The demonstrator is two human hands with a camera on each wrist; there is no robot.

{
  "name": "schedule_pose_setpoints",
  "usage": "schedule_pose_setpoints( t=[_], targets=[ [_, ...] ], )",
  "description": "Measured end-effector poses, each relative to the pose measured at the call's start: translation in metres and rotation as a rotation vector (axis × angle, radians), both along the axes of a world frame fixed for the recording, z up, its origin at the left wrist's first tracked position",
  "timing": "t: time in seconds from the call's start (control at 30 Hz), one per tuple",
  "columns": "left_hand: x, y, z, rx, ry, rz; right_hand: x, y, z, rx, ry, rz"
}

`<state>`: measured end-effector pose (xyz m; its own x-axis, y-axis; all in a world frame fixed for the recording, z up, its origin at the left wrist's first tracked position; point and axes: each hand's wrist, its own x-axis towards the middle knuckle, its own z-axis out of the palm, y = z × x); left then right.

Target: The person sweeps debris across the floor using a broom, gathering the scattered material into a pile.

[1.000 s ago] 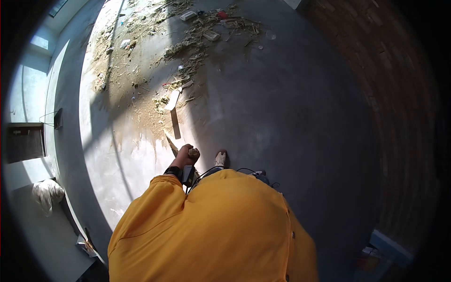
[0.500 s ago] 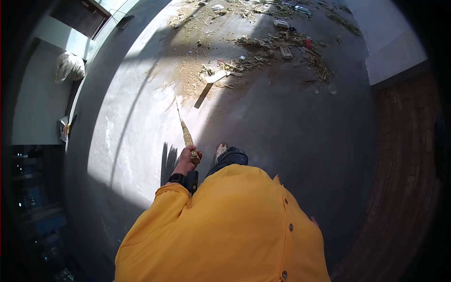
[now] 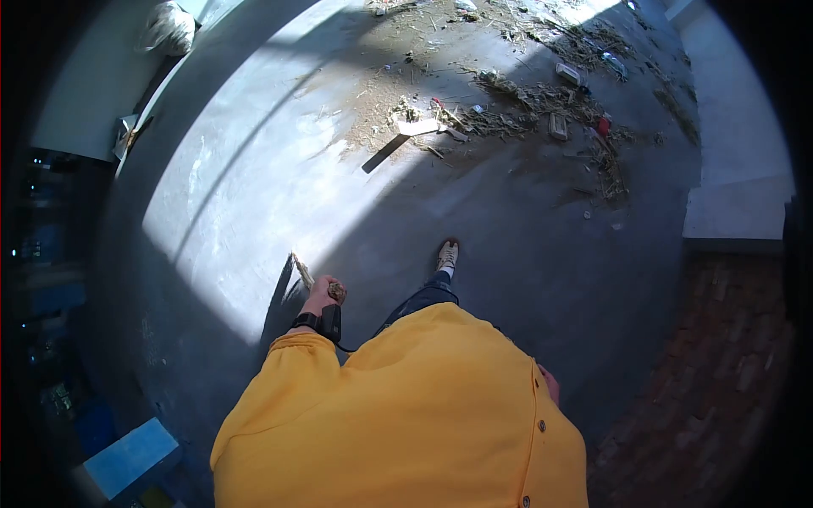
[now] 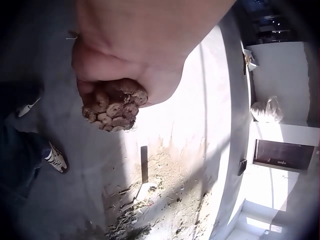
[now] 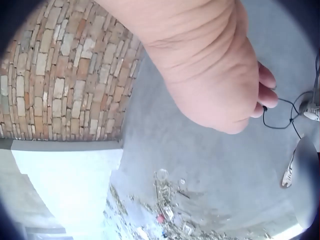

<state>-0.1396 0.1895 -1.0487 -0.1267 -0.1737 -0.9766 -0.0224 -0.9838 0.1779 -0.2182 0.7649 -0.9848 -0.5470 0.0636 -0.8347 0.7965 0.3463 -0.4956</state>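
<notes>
My left hand [image 3: 322,294] grips the thick handle end of a straw broom [image 3: 301,268] at my left side, above the floor. In the left wrist view the fingers curl round that bundle of stalks, whose cut ends [image 4: 112,112] face the camera. The broom's far end is hidden there behind the hand. Beside my right hip, partly behind the yellow shirt, hangs my right hand [image 3: 550,383]. Its fingers [image 5: 267,95] bend loosely with nothing seen in them, and a black cord [image 5: 280,126] shows past them in the right wrist view.
Straw litter [image 3: 525,97] with scraps and small boxes spreads over the grey floor [image 3: 542,279] ahead. A pale flat board [image 3: 419,127] lies at its near edge. To the right are a white wall [image 3: 737,203] and brickwork [image 3: 703,364]; a blue box [image 3: 131,457] is behind left.
The view has turned left and the litter has shifted rightward in it. My left hand still grips the broom, which now points more to the left. A foot has stepped forward.
</notes>
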Motion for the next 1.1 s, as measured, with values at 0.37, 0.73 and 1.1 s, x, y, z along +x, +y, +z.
schedule_pose_setpoints(
  t=[0.37, 0.73, 1.1],
  targets=[
    [-0.283, 0.132, 0.057, 0.205, 0.32, -0.725, -0.03, 0.052, 0.026, 0.132, -0.17, -0.308],
    [-0.257, 0.126, 0.111, 0.002, 0.32, -0.805, -0.171, 0.046, 0.034, 0.05, -0.033, -0.388],
    [-0.155, 0.181, 0.098, -0.047, 0.18, -0.14, -0.32, 0.085, 0.01, 0.033, -0.162, -0.167]
  ],
)
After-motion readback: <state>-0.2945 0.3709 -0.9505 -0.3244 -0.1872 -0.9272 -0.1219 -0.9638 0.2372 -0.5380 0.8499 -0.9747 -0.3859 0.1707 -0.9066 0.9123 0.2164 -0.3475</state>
